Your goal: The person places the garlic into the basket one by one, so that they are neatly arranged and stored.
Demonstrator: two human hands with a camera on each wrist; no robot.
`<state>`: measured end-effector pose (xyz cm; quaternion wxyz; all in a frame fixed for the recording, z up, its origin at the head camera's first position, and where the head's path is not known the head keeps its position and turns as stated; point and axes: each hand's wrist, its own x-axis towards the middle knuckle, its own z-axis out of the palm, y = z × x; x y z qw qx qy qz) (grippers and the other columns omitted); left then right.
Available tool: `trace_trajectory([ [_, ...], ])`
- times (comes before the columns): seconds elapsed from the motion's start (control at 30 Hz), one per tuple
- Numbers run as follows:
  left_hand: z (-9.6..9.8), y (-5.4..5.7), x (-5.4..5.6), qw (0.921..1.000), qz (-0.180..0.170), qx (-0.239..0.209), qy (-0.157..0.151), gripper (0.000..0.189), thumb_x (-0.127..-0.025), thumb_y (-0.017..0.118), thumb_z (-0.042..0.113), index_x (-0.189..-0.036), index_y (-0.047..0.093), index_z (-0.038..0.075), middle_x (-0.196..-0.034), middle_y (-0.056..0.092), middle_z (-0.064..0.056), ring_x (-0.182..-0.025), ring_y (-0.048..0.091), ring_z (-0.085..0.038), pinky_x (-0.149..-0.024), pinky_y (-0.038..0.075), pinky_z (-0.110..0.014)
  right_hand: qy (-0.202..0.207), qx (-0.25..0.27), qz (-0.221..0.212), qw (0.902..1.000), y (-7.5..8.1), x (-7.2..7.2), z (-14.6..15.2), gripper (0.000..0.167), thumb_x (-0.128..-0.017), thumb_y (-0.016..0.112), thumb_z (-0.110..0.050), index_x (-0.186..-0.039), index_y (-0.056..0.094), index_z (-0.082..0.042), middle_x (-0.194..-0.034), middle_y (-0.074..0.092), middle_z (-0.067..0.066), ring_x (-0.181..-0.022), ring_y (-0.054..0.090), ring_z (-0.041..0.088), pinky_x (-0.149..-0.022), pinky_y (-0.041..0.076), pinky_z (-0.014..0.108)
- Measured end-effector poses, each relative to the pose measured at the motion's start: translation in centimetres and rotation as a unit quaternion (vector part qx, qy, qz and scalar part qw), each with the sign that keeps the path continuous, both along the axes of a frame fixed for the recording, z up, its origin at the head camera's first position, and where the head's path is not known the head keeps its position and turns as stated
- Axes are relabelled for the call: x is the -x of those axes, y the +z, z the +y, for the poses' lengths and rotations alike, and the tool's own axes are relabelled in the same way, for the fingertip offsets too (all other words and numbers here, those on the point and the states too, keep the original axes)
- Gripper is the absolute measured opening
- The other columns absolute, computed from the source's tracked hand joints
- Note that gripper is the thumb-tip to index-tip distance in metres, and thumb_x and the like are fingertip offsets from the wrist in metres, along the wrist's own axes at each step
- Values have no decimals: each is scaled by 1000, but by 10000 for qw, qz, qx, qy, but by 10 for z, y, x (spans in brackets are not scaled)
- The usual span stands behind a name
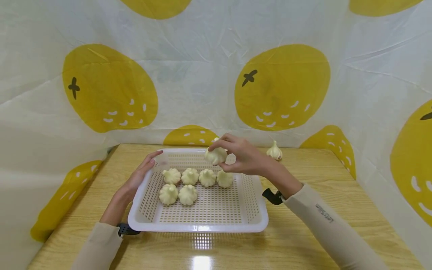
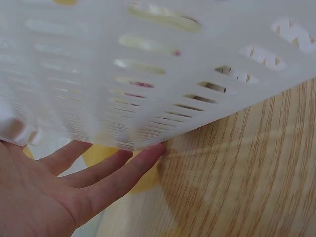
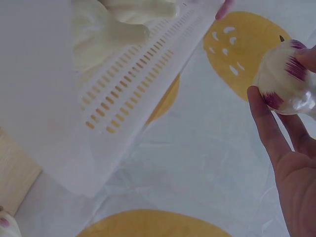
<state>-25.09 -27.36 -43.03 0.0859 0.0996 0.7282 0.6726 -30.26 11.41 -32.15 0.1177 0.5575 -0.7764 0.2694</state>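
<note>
My right hand (image 1: 244,155) pinches a garlic bulb (image 1: 216,155) between thumb and fingers, above the far right part of a white perforated basket (image 1: 199,227). In the right wrist view this bulb (image 3: 281,74) shows purple streaks on pale skin. More garlic bulbs lie in the basket: a far row of several, such as one bulb (image 1: 190,176), and two in a nearer row at the left. My left hand (image 1: 143,172) holds the basket's left side at the rim; its extended fingers (image 2: 116,175) lie along the outside in the left wrist view.
One more garlic bulb (image 1: 274,151) stands on the wooden table (image 1: 303,228) beyond my right forearm, near the back edge. A white curtain (image 1: 195,75) with large yellow fruit prints hangs behind the table and along both sides. Dark straps circle both wrists.
</note>
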Motion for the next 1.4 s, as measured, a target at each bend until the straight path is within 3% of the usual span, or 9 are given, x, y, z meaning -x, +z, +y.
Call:
trace_trajectory([
  [0.27, 1, 0, 0, 10000, -28, -35, 17, 54, -114, 21, 41, -166, 11, 28, -163, 23, -26, -125, 55, -18, -99, 50, -45, 221, -564, 59, 9981, -5, -2, -16, 38, -88, 82, -15, -123, 68, -19, -116, 65, 3, -94, 63, 17, -82, 57, 31],
  [0.43, 1, 1, -1, 10000, -3, -12, 11, 54, -114, 21, 41, -166, 11, 28, -163, 24, -26, -124, 55, -17, -100, 49, -46, 291, -1042, -300, 9937, -7, -4, -22, 37, -86, 85, -18, -120, 69, -20, -115, 67, 1, -99, 65, 17, -83, 58, 28],
  [0.53, 2, 1, -1, 10000, -7, 22, 14, 54, -115, 21, 41, -166, 11, 28, -163, 24, -26, -126, 54, -17, -101, 49, -47, 430, -1297, -581, 9889, -7, -4, -25, 37, -86, 86, -18, -119, 70, -18, -117, 71, 0, -100, 65, 17, -83, 59, 28],
  [0.77, 3, 2, -1, 10000, -35, 52, 37, 53, -115, 20, 39, -166, 11, 28, -164, 24, -25, -125, 54, -17, -101, 48, -48, 614, -1817, -717, 9788, -11, -3, -33, 36, -84, 88, -23, -116, 73, -18, -109, 76, -4, -92, 66, 14, -81, 60, 29],
  [1.07, 4, 2, -1, 9999, -50, 81, 64, 55, -114, 22, 42, -166, 11, 28, -164, 24, -24, -129, 52, -22, -101, 49, -46, 689, -2760, -765, 9556, -17, -1, -45, 24, -93, 75, -9, -114, 79, -18, -113, 78, -6, -94, 69, 11, -86, 55, 28],
  [1.17, 4, 2, -1, 9999, -58, 118, 86, 55, -114, 22, 43, -166, 11, 28, -165, 24, -24, -131, 50, -26, -101, 49, -47, 621, -2930, -838, 9504, -19, -2, -50, 24, -92, 74, -6, -112, 80, -18, -108, 79, -7, -86, 65, 5, -81, 52, 22],
  [1.27, 4, 2, -1, 9998, -66, 146, 99, 55, -114, 22, 43, -166, 11, 29, -165, 24, -24, -135, 48, -31, -101, 48, -47, 588, -3052, -914, 9461, -22, -3, -55, 28, -93, 68, 0, -111, 81, -17, -97, 79, -3, -67, 47, 4, -69, 43, 20],
  [1.33, 4, 2, -1, 9998, -70, 156, 95, 55, -114, 21, 43, -166, 11, 30, -166, 24, -24, -136, 47, -34, -101, 48, -48, 551, -3151, -940, 9428, -24, -4, -58, 31, -94, 64, 3, -110, 81, -16, -95, 78, -1, -63, 37, 6, -66, 39, 21],
  [1.4, 4, 2, -1, 9998, -66, 160, 85, 54, -114, 21, 43, -166, 11, 30, -165, 23, -24, -136, 47, -35, -101, 48, -48, 429, -3285, -952, 9387, -25, -6, -61, 29, -95, 64, 2, -110, 81, -17, -97, 78, 0, -63, 37, 7, -66, 39, 22],
])
